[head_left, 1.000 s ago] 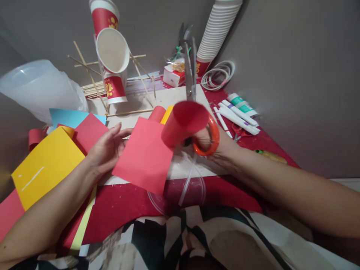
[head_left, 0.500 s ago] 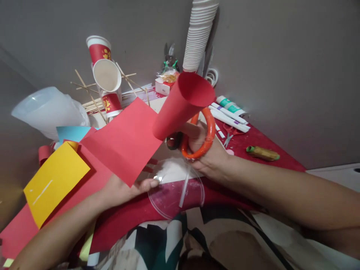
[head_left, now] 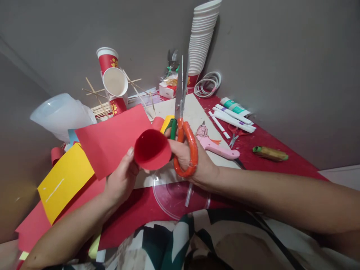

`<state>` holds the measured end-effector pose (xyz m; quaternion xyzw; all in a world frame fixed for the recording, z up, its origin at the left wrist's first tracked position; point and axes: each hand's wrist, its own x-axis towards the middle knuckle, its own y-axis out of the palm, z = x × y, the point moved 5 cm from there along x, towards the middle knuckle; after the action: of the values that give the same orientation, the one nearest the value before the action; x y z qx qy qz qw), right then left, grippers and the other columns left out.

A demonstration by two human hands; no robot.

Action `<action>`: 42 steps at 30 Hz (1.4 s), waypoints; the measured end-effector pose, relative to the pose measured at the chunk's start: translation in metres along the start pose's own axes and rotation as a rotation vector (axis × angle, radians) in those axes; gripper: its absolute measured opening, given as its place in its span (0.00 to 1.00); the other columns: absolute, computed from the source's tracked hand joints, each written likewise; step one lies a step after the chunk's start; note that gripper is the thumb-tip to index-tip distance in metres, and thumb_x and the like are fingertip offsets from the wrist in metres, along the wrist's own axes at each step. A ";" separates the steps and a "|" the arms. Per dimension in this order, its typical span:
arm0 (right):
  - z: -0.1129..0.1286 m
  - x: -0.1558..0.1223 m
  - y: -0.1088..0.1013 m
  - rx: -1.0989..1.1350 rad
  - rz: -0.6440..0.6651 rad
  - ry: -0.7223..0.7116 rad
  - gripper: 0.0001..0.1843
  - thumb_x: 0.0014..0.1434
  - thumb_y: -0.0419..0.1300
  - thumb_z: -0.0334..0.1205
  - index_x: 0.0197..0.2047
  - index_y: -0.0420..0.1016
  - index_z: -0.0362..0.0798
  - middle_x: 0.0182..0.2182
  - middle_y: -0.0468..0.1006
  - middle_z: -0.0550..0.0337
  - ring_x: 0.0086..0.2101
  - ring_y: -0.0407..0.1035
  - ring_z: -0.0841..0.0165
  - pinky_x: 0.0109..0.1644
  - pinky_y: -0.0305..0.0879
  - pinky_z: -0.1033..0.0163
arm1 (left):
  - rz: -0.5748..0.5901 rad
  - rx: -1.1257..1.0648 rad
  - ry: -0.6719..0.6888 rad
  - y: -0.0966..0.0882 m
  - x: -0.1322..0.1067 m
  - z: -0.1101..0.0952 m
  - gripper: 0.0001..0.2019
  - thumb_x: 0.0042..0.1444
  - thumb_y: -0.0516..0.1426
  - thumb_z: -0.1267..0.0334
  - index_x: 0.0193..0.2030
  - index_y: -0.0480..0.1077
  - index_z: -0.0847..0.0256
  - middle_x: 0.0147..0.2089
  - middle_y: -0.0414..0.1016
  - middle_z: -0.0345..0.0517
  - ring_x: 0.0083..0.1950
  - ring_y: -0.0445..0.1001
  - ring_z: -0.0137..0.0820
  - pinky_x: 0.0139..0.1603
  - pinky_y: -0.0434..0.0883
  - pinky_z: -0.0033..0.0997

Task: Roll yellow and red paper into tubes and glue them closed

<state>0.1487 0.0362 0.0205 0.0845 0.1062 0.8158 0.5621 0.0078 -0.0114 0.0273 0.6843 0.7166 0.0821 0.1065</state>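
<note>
A red rolled paper cone (head_left: 152, 150) faces me with its wide mouth, between my two hands. My left hand (head_left: 120, 182) is closed on its left side, thumb along the rim. On the other side, the fingers of my right hand (head_left: 187, 155) touch the cone. That hand also grips scissors (head_left: 194, 150) with orange ring handles, their blades pointing up and close together. A flat red paper sheet (head_left: 112, 138) lies just beyond my left hand; whether its fingers touch it I cannot tell.
Yellow paper (head_left: 66, 180) lies at left near a translucent plastic container (head_left: 60, 112). Paper cups (head_left: 115, 82) and sticks stand behind. A tall cup stack (head_left: 202, 41) leans at the back. A pink glue gun (head_left: 218, 146), white tubes (head_left: 233, 119) and small red scissors (head_left: 234, 135) lie right.
The cone has come down and left and tipped its mouth toward me; my left hand has closed on it. The scissors have turned so their blades show upright. The red sheet has shifted left.
</note>
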 end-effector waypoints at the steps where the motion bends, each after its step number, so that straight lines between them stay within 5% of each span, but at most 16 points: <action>1: -0.001 0.000 -0.003 0.041 -0.026 0.005 0.13 0.55 0.64 0.46 0.31 0.64 0.51 0.29 0.72 0.63 0.32 0.73 0.68 0.34 0.75 0.63 | -0.080 -0.037 -0.011 -0.004 0.002 0.000 0.11 0.55 0.64 0.57 0.27 0.76 0.61 0.26 0.74 0.43 0.28 0.71 0.28 0.30 0.71 0.27; 4: -0.005 -0.003 -0.013 0.122 -0.097 0.032 0.12 0.54 0.67 0.45 0.34 0.69 0.49 0.36 0.78 0.59 0.37 0.75 0.67 0.33 0.75 0.66 | -0.272 -0.133 -0.042 -0.017 0.008 0.001 0.06 0.49 0.67 0.64 0.28 0.75 0.61 0.28 0.75 0.41 0.29 0.73 0.28 0.29 0.72 0.25; 7: -0.006 -0.009 -0.026 0.085 -0.153 0.034 0.12 0.54 0.67 0.45 0.37 0.72 0.49 0.39 0.78 0.57 0.41 0.76 0.66 0.33 0.75 0.68 | -0.239 -0.202 -0.069 -0.021 0.015 0.000 0.09 0.45 0.69 0.68 0.33 0.75 0.62 0.30 0.76 0.40 0.30 0.74 0.27 0.30 0.74 0.24; 9: -0.006 -0.015 -0.035 0.066 -0.149 0.042 0.10 0.56 0.66 0.44 0.35 0.71 0.49 0.32 0.76 0.61 0.34 0.74 0.69 0.31 0.73 0.68 | -0.211 -0.241 -0.077 -0.022 0.019 -0.003 0.09 0.45 0.68 0.70 0.34 0.75 0.62 0.30 0.76 0.39 0.30 0.74 0.26 0.30 0.74 0.23; 12: -0.007 -0.030 -0.039 0.024 -0.024 0.114 0.15 0.60 0.62 0.51 0.30 0.67 0.49 0.22 0.69 0.65 0.23 0.67 0.72 0.28 0.69 0.66 | -0.248 -0.279 -0.086 -0.027 0.023 -0.006 0.05 0.48 0.64 0.73 0.30 0.73 0.63 0.27 0.74 0.38 0.28 0.74 0.25 0.31 0.75 0.22; 16: -0.013 -0.053 -0.035 -0.073 0.208 0.268 0.27 0.57 0.60 0.66 0.30 0.65 0.49 0.22 0.68 0.64 0.23 0.64 0.70 0.28 0.64 0.62 | -0.270 -0.323 -0.093 -0.031 0.026 -0.007 0.07 0.52 0.60 0.74 0.25 0.70 0.63 0.25 0.73 0.39 0.26 0.73 0.23 0.28 0.73 0.19; 22: -0.028 -0.074 -0.023 -0.205 0.500 0.426 0.26 0.61 0.57 0.63 0.26 0.63 0.49 0.21 0.68 0.64 0.24 0.61 0.71 0.29 0.56 0.63 | -0.321 -0.308 -0.104 -0.032 0.025 -0.007 0.08 0.57 0.57 0.72 0.27 0.70 0.62 0.30 0.77 0.41 0.28 0.75 0.24 0.28 0.73 0.18; 30: -0.036 -0.071 -0.022 -0.239 0.523 0.452 0.31 0.63 0.53 0.66 0.22 0.64 0.49 0.18 0.68 0.63 0.22 0.61 0.71 0.27 0.57 0.63 | -0.333 -0.266 -0.083 -0.029 0.024 -0.015 0.07 0.60 0.57 0.70 0.30 0.71 0.60 0.30 0.77 0.40 0.29 0.75 0.23 0.28 0.73 0.17; 42: -0.041 -0.068 -0.023 -0.224 0.452 0.514 0.33 0.60 0.48 0.73 0.28 0.65 0.48 0.16 0.68 0.64 0.18 0.62 0.72 0.23 0.59 0.65 | -0.328 -0.216 -0.068 -0.029 0.022 -0.014 0.06 0.60 0.59 0.66 0.31 0.72 0.60 0.34 0.79 0.43 0.32 0.78 0.24 0.32 0.75 0.19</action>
<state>0.1828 -0.0229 -0.0260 -0.1640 0.1327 0.9208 0.3281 -0.0251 0.0094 0.0321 0.5455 0.8015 0.1168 0.2156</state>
